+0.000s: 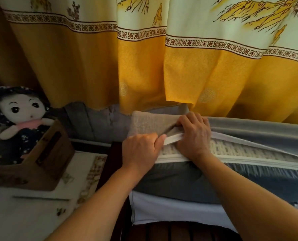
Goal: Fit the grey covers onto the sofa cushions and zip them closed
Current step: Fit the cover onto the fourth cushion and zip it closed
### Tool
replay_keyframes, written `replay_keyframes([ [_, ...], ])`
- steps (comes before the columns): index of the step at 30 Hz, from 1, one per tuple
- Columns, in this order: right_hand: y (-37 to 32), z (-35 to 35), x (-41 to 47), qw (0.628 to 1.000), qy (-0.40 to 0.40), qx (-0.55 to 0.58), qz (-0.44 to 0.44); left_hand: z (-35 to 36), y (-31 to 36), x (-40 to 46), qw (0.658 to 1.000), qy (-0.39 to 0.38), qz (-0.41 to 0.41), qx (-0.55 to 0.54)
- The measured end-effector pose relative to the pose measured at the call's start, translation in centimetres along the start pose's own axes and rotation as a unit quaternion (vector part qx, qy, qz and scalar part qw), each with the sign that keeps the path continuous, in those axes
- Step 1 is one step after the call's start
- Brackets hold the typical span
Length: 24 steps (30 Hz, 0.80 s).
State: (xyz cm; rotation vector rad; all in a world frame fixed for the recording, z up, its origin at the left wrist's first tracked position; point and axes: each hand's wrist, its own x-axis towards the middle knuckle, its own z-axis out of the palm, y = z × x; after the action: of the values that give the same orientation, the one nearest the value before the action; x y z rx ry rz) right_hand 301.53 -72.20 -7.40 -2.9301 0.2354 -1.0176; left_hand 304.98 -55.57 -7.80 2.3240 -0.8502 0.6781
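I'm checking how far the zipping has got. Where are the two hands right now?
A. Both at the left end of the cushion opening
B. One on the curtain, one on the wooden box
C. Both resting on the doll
A: the left hand and right hand meet at the left end of the cushion, where the grey cover still gapes open.

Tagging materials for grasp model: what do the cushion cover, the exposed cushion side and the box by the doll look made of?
Grey cover: soft matte fabric that drapes and bunches, possibly velvety. Cushion side: whitish open-mesh textile, shown by its grid of holes. Box: dark brown wood by its look, low sheen; grain unclear.
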Motion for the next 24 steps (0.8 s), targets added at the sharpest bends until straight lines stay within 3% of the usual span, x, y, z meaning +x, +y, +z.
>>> replay_keyframes([
  [2,-0.1,-0.1,0.3,1.000,-0.003,-0.015,-0.015,-1.1,0.1,-0.3,0.992,-0.121,-0.028,0.005],
  [4,-0.4,-0.4,-0.2,0.999,0.002,-0.027,-0.046,-2.2,-0.6,-0.5,0.981,-0.193,0.015,0.034],
  [8,-1.3,-2.1,-1.9,0.985,0.035,-0.017,-0.170,-3.6,-0.8,-1.9,0.952,-0.256,0.107,0.129],
  [11,-2.3,-3.0,-3.4,0.974,0.010,0.010,-0.228,-3.4,0.2,-1.7,0.947,-0.263,0.069,0.170],
  [17,-4.0,-4.7,-5.8,0.977,0.021,0.053,-0.204,-2.4,2.0,-3.1,0.958,-0.218,-0.011,0.185],
  [22,-4.5,-4.4,-7.4,0.980,0.039,0.042,-0.191,-2.5,1.8,-4.8,0.976,-0.153,0.020,0.151],
  [24,-4.1,-4.1,-7.6,0.982,0.025,0.014,-0.188,-2.6,1.7,-4.7,0.972,-0.175,0.017,0.156],
])
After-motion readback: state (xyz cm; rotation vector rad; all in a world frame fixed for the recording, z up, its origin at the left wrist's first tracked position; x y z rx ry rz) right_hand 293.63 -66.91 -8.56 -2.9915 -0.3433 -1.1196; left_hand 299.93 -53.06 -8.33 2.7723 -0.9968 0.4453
